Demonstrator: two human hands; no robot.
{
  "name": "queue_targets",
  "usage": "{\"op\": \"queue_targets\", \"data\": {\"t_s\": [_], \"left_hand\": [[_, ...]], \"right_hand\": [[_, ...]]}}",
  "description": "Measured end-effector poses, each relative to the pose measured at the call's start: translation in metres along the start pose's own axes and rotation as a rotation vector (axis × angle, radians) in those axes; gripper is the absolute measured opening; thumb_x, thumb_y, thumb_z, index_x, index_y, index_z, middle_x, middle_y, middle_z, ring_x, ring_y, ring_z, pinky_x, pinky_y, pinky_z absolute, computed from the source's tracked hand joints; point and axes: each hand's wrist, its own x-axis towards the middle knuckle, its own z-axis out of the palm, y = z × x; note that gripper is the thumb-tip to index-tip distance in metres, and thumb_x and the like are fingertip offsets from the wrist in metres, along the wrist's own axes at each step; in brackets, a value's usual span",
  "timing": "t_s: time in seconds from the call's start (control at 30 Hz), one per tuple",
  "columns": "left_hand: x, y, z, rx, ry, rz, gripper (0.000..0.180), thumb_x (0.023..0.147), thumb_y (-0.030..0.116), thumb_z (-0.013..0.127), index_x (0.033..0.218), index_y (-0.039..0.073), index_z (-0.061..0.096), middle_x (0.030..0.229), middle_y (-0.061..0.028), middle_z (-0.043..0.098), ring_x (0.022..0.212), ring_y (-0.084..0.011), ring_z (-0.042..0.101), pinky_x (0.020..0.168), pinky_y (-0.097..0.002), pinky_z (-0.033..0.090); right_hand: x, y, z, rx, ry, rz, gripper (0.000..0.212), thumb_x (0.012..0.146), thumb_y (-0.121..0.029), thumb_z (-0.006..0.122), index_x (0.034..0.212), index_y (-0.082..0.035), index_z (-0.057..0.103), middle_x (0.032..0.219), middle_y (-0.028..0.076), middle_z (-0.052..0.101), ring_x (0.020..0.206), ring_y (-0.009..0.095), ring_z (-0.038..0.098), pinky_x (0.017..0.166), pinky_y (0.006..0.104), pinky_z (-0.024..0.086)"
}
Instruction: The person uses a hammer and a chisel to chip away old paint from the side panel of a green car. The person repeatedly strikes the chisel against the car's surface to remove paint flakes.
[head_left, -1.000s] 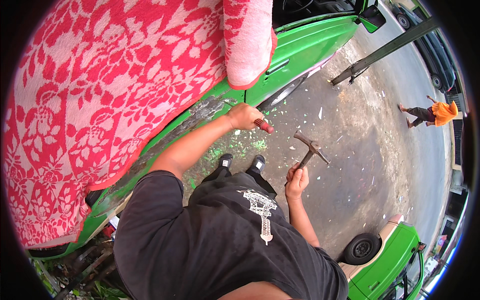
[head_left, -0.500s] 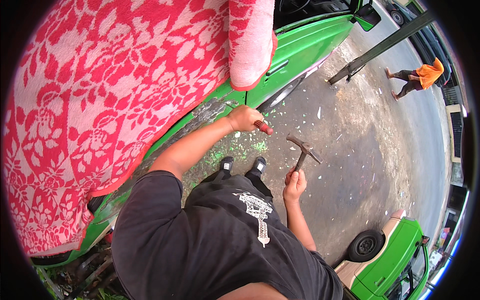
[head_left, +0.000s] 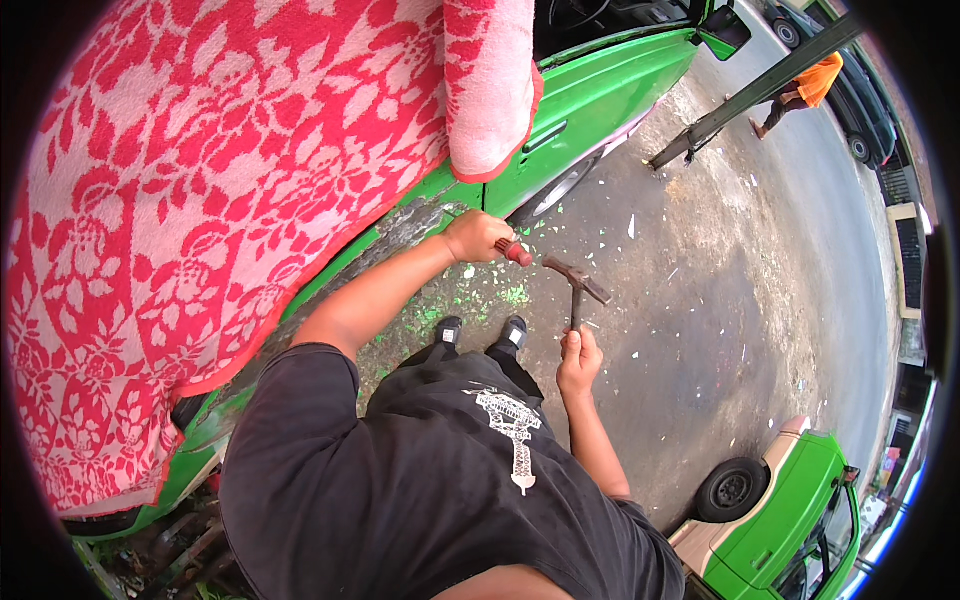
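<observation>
My left hand (head_left: 473,236) is closed around a screwdriver-like tool with a red handle (head_left: 516,253), its butt toward the right. The thin shaft points at the scraped, bare patch (head_left: 405,226) on the lower side of the green car (head_left: 600,100). Whether its tip touches the metal, I cannot tell. In my right hand (head_left: 579,362) is a hammer (head_left: 578,279), gripped by its handle with the head up. The hammer head is a short way from the butt of the red handle, apart from it.
A red and pink floral blanket (head_left: 230,190) covers much of the car. Green paint flakes (head_left: 440,310) litter the ground by my shoes (head_left: 449,330). A post (head_left: 740,100) stands beyond the car. A second green car (head_left: 790,500) is at lower right. A person in orange (head_left: 818,80) is farther off.
The hammer and my right hand have moved left, bringing the head nearer the red handle. My left hand keeps its grip. The person in orange has moved away, partly behind the post.
</observation>
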Motion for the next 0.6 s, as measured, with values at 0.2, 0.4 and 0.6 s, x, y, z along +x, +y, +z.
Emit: {"op": "queue_targets", "data": {"t_s": [0.2,0.4,0.6], "left_hand": [[-0.001,-0.002,0.004,0.023,-0.003,-0.035,0.017,0.069,0.016,0.072,0.065,0.011,0.056,0.065,-0.0083,0.059,0.060,-0.0309,0.062,0.051,-0.0410,0.046],[0.000,-0.004,-0.001,0.037,-0.034,-0.094,0.013,0.068,0.015,0.070,0.066,0.011,0.058,0.066,-0.0068,0.061,0.064,-0.0302,0.063,0.055,-0.0413,0.048],[-0.003,-0.007,-0.005,-0.019,0.042,-0.090,0.025,0.065,0.013,0.076,0.063,0.007,0.053,0.062,-0.0098,0.055,0.057,-0.0319,0.058,0.051,-0.0411,0.044]], "right_hand": [[-0.006,-0.003,0.000,-0.139,-0.060,0.047,0.029,0.100,-0.028,0.054,0.094,0.000,0.060,0.062,0.004,0.053,0.053,0.012,0.049,0.050,0.0281,0.040],[0.007,-0.030,0.003,-0.187,-0.039,-0.031,0.026,0.100,-0.024,0.054,0.095,0.001,0.060,0.061,0.005,0.051,0.054,0.012,0.049,0.051,0.0275,0.039],[0.004,-0.013,-0.004,0.115,0.048,0.015,0.026,0.100,-0.024,0.055,0.095,0.001,0.059,0.062,0.006,0.050,0.054,0.013,0.048,0.051,0.0286,0.039]]}}
